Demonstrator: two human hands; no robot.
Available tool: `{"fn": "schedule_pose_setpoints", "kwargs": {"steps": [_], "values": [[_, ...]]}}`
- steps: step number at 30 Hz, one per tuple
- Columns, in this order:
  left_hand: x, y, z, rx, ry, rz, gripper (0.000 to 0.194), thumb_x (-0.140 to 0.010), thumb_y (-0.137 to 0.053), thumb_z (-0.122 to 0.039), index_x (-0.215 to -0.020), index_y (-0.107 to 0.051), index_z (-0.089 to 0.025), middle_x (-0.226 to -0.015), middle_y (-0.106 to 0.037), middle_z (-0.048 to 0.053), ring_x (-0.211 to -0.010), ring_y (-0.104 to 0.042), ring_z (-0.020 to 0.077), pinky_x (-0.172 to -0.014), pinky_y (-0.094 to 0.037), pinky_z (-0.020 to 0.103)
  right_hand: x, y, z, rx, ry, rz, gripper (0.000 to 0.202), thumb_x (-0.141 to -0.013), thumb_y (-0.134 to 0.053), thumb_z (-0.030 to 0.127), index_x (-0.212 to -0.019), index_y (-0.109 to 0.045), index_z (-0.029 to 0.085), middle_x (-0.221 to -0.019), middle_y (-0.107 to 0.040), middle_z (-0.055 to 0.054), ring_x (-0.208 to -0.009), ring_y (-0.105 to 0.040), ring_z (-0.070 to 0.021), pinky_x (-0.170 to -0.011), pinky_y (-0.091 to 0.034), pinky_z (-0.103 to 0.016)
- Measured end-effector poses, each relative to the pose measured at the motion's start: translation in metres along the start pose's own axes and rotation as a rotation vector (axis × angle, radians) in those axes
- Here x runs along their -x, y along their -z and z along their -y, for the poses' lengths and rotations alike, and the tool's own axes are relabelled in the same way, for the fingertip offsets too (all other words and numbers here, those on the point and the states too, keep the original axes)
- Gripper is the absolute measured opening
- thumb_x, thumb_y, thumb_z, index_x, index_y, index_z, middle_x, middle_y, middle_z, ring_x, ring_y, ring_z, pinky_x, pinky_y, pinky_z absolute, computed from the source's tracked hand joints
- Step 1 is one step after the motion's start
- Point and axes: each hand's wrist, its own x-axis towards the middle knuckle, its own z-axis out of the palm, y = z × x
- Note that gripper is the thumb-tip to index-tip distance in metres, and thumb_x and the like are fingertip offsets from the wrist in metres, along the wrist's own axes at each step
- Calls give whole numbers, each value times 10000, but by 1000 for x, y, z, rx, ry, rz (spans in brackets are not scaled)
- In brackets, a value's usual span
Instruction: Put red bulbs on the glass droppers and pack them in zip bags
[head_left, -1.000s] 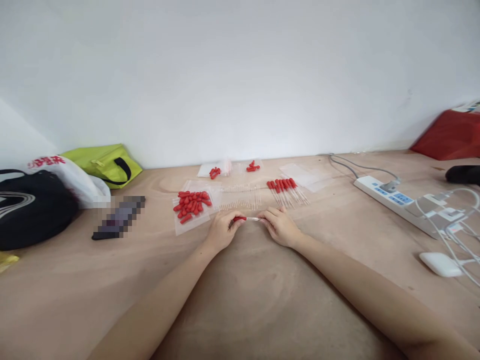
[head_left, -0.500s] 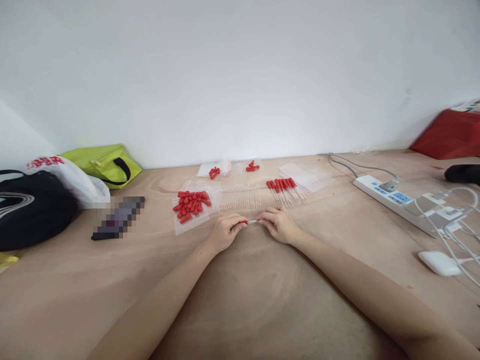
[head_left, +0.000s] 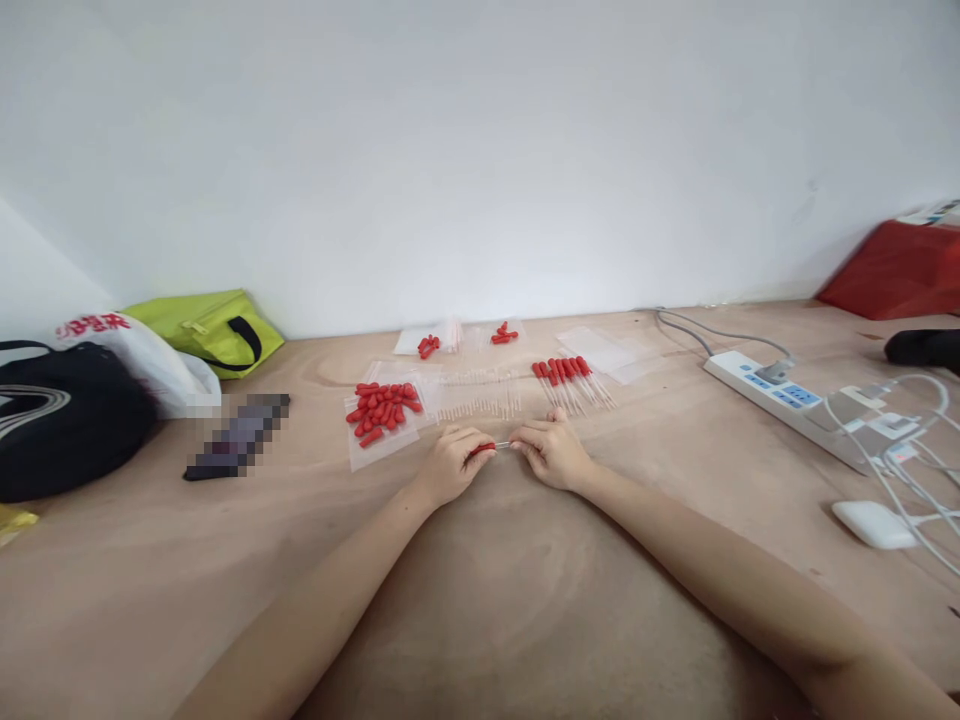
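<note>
My left hand (head_left: 453,465) is closed on a small red piece (head_left: 482,449) at the middle of the table. From its right end a thin whitish stick (head_left: 503,445) reaches to my right hand (head_left: 553,452), whose fingertips pinch it. A pile of red pieces (head_left: 382,408) lies on clear plastic left of and beyond my left hand. Thin pale sticks (head_left: 480,407) are spread out beyond both hands. Past my right hand, several sticks with red tops (head_left: 562,371) lie side by side.
Two small red clusters (head_left: 428,346) (head_left: 505,332) rest near the wall beside plastic bags (head_left: 600,352). At right are a power strip (head_left: 780,400), cables and a white case (head_left: 874,524). A blurred dark phone-like object (head_left: 238,437), a black bag (head_left: 67,420) and a green bag (head_left: 217,330) stand left.
More of the red piece shows at my left fingertips. My right hand's fingers have shifted slightly on the stick, and the view has moved a little.
</note>
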Motion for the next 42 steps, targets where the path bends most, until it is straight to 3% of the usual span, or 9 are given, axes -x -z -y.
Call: {"fn": "schedule_pose_setpoints", "kwargs": {"steps": [8,15,18,23,28,32,37,42], "values": [[-2,-3,2,6,-79,-37,181,-845,-445,-264,-802,-590,-165,-758,-643,37,-715,-566,149,-722,-423,295,-3,-5,5,-77,-10,20,222,-866,-355,204,-842,-574,171,-801,-638,-19,-697,-521,-114,-691,-213,-273],[-3,1,9,-73,25,-170,185,-838,-469,-278,-958,-580,-191,-907,-640,50,-874,-571,174,-817,-410,336,-13,8,9,117,-16,17,232,-856,-385,272,-881,-602,195,-863,-603,-56,-877,-475,-180,-719,-227,-303],[0,2,13,-158,99,-188,266,-819,-494,-273,-1063,-537,-176,-1007,-605,77,-968,-529,205,-864,-388,375,-19,15,-4,194,-201,-34,234,-832,-401,269,-833,-622,191,-841,-610,-61,-865,-486,-190,-741,-227,-325],[1,0,17,-197,146,-81,280,-797,-514,-257,-1066,-529,-181,-1016,-579,73,-965,-515,213,-844,-404,379,-37,15,-40,200,-727,-193,239,-802,-402,277,-848,-620,191,-841,-634,-65,-851,-527,-211,-755,-251,-344],[2,-3,20,-166,150,-45,177,-803,-503,-254,-943,-574,-173,-932,-596,65,-889,-544,199,-792,-432,358,-52,5,-57,214,-892,-227,225,-780,-427,308,-865,-587,174,-792,-633,-68,-807,-555,-218,-783,-251,-371],[3,-2,19,-128,99,-44,140,-813,-485,-242,-884,-592,-188,-881,-607,46,-834,-562,176,-753,-444,326,-55,-1,-60,220,-924,-228,209,-767,-442,323,-830,-570,170,-786,-629,-69,-795,-555,-219,-790,-245,-383],[3,-1,20,-186,129,-144,112,-785,-522,-229,-841,-605,-178,-840,-620,46,-804,-561,187,-736,-434,336,-60,-5,-51,273,-800,-248,237,-771,-411,321,-813,-590,172,-882,-623,-84,-860,-530,-223,-791,-235,-384],[4,2,26,-200,212,-255,106,-787,-495,-179,-796,-600,-177,-757,-619,29,-734,-553,170,-688,-427,301,-75,-13,-31,254,-795,-99,258,-739,-427,308,-773,-632,155,-838,-640,-107,-850,-539,-247,-793,-227,-407]]}}
